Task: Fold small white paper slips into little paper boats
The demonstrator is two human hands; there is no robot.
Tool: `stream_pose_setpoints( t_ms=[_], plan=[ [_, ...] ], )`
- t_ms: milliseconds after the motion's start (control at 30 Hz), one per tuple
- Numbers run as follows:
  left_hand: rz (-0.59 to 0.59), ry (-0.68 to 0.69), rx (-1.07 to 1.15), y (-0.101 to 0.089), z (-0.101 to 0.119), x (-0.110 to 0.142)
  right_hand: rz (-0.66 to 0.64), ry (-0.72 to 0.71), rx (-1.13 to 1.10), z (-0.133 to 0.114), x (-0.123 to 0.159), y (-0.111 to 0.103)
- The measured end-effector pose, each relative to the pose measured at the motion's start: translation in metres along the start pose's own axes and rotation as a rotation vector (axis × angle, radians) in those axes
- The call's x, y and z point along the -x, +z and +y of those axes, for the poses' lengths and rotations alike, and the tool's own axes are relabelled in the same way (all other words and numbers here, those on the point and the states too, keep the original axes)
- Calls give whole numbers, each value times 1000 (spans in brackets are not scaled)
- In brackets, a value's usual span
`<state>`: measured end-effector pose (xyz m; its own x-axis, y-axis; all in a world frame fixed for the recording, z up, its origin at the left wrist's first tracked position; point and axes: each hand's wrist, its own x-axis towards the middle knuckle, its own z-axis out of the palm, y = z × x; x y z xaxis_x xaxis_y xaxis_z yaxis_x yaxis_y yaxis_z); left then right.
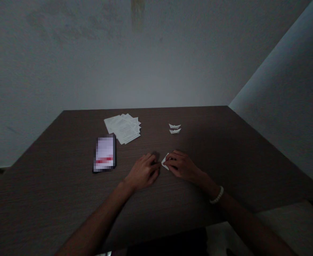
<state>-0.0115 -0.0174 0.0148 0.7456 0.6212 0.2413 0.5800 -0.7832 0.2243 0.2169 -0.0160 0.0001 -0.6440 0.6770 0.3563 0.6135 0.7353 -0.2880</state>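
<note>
Bare forearms (105,209) are spanning the wood-grained table (241,153). The right hand (183,166) is pinching pointed white paper (165,159); just left, the left hand (144,172) is half-curling, its hold unclear.

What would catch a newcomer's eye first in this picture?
Probably the bright, pixelated screen, left on the dark table. Next, near the middle, the right hand holds a small white piece of paper, with the left hand close to its tip. Beyond them stand two paper boats, to the right of fanned-out sheets.
</note>
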Motion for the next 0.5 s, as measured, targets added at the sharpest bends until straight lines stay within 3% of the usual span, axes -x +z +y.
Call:
stream_pose_setpoints(
  t_ms=[500],
  plan=[
    [12, 4, -20, -1, -1, 0, -84, -101, 138, -5, -4, -9]
  ],
)
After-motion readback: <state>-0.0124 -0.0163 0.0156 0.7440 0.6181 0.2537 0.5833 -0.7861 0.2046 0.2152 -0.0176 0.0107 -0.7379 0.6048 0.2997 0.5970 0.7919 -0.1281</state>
